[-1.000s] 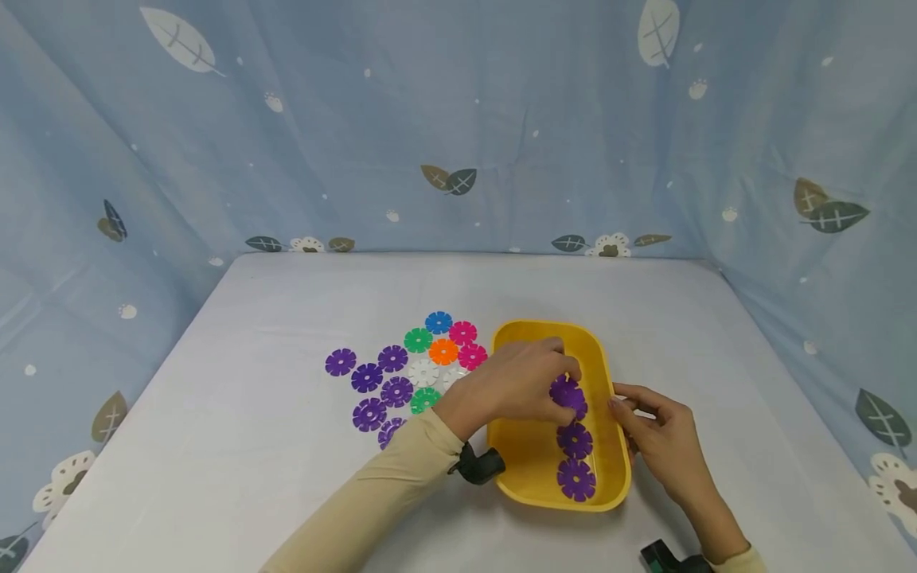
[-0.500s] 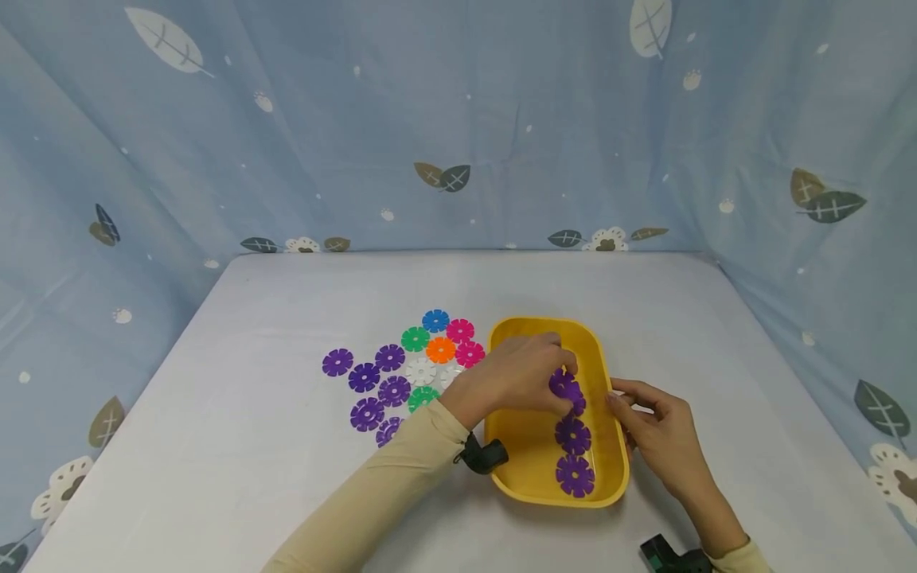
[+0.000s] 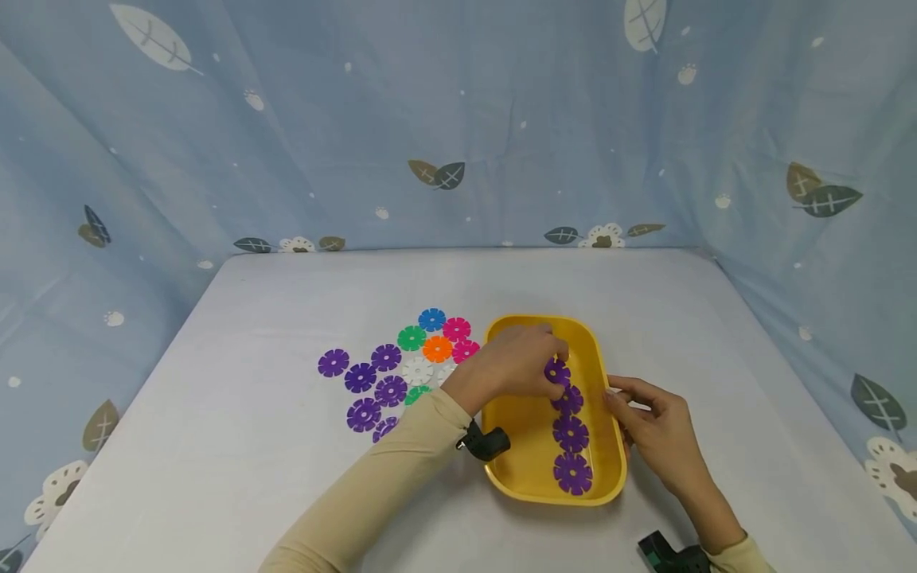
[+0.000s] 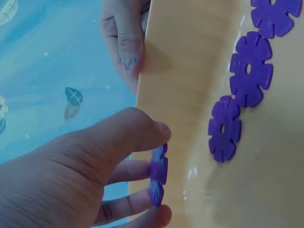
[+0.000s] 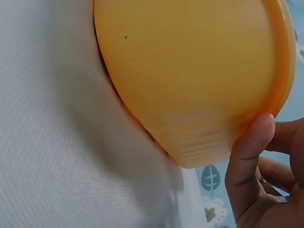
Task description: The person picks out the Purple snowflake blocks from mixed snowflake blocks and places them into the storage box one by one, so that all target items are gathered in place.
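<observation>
My left hand (image 3: pixel 512 362) reaches into the yellow plastic basket (image 3: pixel 519 485). Between thumb and fingers it pinches a purple snowflake disc (image 4: pixel 159 173), which stands edge-on in the left wrist view. Several purple discs lie in a row along the basket's right side, among them a front disc (image 3: pixel 573 473), a middle disc (image 3: pixel 571 434) and a farther disc (image 3: pixel 568 399) close to the left fingertips. At the basket's right rim, my right hand (image 3: pixel 662 438) grips the edge, its thumb (image 5: pixel 251 147) against the outer wall. Part of the basket's far end is hidden behind the left hand.
Left of the basket, loose snowflake discs lie on the white table (image 3: pixel 236 414): several purple discs (image 3: pixel 390 391), an orange disc (image 3: pixel 437 348), a blue disc (image 3: pixel 432 320), plus pink, green and white ones. A patterned blue curtain (image 3: pixel 322 119) hangs behind the table.
My left hand has shifted slightly toward the basket's far end with the pinched disc, and the third disc of the row shows more fully. The right hand keeps its grip on the rim.
</observation>
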{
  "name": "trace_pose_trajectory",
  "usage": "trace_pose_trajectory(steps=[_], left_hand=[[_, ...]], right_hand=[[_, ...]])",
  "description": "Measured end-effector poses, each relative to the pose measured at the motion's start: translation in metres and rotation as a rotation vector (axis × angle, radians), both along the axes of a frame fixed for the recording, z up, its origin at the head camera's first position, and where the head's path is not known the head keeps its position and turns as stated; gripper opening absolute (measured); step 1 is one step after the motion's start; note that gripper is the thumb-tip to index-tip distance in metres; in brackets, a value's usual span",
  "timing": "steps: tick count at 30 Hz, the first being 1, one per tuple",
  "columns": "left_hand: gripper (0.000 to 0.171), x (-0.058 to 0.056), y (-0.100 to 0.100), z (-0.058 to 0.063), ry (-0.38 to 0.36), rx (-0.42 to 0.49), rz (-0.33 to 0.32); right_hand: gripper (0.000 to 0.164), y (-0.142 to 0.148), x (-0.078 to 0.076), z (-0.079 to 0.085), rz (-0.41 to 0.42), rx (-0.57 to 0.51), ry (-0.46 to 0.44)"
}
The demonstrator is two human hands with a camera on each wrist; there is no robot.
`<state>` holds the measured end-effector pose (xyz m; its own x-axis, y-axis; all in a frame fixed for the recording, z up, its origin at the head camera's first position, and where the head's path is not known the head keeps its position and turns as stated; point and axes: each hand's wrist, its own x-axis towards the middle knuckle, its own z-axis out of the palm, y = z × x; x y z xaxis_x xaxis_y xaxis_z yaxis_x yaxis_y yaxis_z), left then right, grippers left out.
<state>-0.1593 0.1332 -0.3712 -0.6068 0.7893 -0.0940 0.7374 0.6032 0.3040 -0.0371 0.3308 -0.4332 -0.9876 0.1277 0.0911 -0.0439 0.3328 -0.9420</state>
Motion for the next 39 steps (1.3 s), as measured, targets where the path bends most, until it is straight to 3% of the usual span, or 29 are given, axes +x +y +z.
trace_pose_trajectory(steps=[20, 32, 39], left_hand=[[0.033, -0.012, 0.015, -0.005, 0.061, -0.093, -0.031], [0.038, -0.014, 0.021, -0.012, 0.112, -0.148, -0.051], [0.033, -0.016, 0.023, -0.015, 0.096, -0.152, -0.052]], right_hand=[[0.033, 0.002, 0.001, -0.002, 0.007, 0.019, 0.014], [0.031, 0.000, 0.000, 0.002, 0.023, 0.028, 0.026], [0.030, -0.002, 0.002, 0.003, 0.024, 0.018, 0.028]])
